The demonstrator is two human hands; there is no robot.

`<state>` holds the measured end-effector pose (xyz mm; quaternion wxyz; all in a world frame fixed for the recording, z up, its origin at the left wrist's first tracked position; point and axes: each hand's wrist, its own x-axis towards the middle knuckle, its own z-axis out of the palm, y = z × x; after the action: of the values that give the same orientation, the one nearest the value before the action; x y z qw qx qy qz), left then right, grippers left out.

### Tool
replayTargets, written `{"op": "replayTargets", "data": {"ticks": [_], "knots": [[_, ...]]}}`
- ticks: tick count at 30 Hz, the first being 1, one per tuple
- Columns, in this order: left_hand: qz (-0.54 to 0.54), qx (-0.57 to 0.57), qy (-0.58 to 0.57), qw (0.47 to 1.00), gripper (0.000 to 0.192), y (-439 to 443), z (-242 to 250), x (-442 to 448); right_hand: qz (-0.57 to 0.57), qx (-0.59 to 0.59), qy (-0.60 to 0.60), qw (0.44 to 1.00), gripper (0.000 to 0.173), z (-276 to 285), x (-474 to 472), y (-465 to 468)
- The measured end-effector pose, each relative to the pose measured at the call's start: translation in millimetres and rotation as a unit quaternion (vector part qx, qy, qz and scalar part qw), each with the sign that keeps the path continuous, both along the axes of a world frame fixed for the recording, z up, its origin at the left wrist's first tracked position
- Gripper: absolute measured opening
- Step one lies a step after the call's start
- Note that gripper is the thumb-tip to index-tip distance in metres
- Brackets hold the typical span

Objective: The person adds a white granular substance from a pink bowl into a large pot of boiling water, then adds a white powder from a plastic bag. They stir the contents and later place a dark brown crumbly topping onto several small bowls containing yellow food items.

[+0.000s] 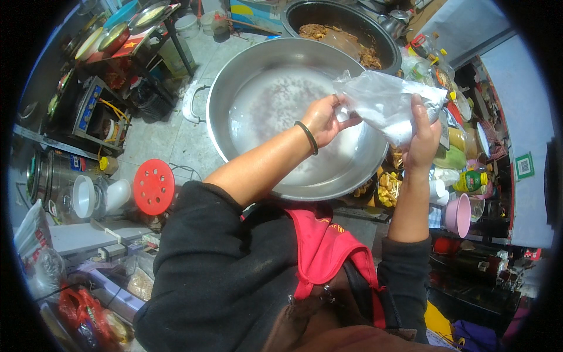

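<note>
A clear plastic bag (382, 99) with white powder in its lower right end is held above the right side of a large aluminium pot (246, 61). My left hand (324, 119), a dark bangle on its wrist, pinches the bag's left end, which looks like its mouth. My right hand (423, 136) grips the powder-filled end, thumb on top. Below the hands the pot holds a whitish, cloudy liquid (281, 110) with a darker speckled patch in the middle. Whether powder is falling from the bag cannot be told.
A dark pot (294, 15) of brown cooked food stands behind the aluminium pot. Bottles, a pink bowl (458, 215) and yellow food in a bag (389, 189) crowd the right. A red perforated stool (154, 187) and a gas stove (90, 110) stand left; a metal kettle (398, 20) is at the back.
</note>
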<state>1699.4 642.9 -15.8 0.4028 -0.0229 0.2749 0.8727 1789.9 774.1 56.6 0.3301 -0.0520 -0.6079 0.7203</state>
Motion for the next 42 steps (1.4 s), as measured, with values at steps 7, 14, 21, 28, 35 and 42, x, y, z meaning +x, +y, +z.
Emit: {"op": "replayTargets", "data": {"ticks": [7,14,21,28,35,42], "knots": [[-0.002,0.009,-0.02,1.0,0.022,0.1,-2.8,-1.2,0.004,0.025,-0.009,1.0,0.028,5.4,-1.6,-2.5],[0.015,0.008,-0.031,0.999,0.02,-2.4,5.2,-0.5,-0.047,-0.051,-0.021,0.997,0.033,-8.0,3.4,8.9],[-0.008,0.024,-0.01,1.0,0.021,-2.8,35.1,-0.5,0.038,-0.348,0.006,0.937,0.042,-50.5,11.7,25.2],[-0.069,0.04,0.042,0.996,0.029,17.8,66.9,14.8,0.183,-0.509,0.089,0.836,0.032,-89.9,15.9,29.6],[-0.07,0.027,0.079,0.994,0.03,31.3,68.6,10.2,0.279,-0.617,0.155,0.72,0.032,-72.1,5.7,24.0],[-0.218,-0.252,0.611,0.718,0.051,5.6,17.3,-47.0,0.273,-0.624,0.152,0.716,0.026,-69.2,4.3,26.5]]}}
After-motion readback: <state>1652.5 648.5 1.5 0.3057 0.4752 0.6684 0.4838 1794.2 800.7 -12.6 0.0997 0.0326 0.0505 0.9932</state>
